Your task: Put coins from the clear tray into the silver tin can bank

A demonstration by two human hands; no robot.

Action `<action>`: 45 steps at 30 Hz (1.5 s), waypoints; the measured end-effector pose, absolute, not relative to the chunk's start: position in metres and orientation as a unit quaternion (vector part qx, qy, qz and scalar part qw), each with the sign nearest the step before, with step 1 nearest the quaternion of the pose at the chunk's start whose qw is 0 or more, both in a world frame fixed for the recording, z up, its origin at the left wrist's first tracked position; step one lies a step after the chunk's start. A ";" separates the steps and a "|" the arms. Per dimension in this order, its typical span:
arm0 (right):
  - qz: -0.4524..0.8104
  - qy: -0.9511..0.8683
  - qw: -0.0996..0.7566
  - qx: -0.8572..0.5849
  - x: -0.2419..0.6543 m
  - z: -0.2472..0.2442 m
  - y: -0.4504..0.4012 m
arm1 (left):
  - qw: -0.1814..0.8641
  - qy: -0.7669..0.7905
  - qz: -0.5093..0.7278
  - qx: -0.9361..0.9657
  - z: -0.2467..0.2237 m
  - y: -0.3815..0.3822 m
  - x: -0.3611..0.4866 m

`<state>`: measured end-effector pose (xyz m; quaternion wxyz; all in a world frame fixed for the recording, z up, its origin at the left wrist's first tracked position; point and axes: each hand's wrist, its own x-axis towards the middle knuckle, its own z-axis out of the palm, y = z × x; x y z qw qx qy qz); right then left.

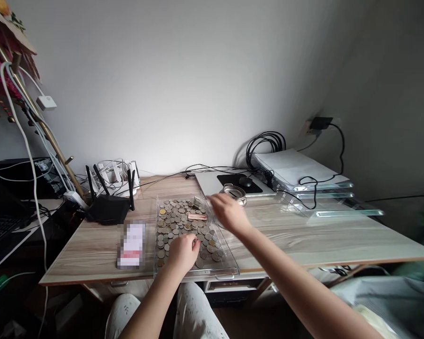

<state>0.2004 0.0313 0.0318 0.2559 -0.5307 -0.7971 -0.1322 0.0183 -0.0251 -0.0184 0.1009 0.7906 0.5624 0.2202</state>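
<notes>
A clear plastic tray (233,264) lies on the desk, its floor covered with many coins (176,216). Among the coins lie a folded reddish banknote (197,217) and a small greyish folded piece (197,201). Over the tray's front half is my left hand (184,252), its fingers curled together just above the coins; whatever they pinch is hidden. My right hand (229,213) hovers by the tray's right edge, fingers pointing left and smeared by motion. Just behind it stands a round metallic container (235,192) with a dark slot in its top, partly covered by the hand.
A phone-like slab (131,245), pixelated, lies left of the tray. Behind it stands a black router (109,207) with antennas. A silver laptop (207,181) carries a black mouse (246,181) on a pad. Clear trays with paper (297,165) and cables are at the right.
</notes>
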 end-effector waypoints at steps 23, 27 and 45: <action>0.485 -0.630 0.466 -0.388 0.137 -0.012 0.011 | 0.404 0.486 0.463 0.621 -0.027 -0.009 0.009; 0.336 -0.711 0.458 -0.415 0.161 0.019 0.002 | 0.416 0.468 0.454 0.634 -0.026 -0.011 0.010; -0.050 -0.632 0.191 -0.749 0.239 0.099 0.066 | 0.237 0.528 0.410 0.705 -0.020 -0.017 0.011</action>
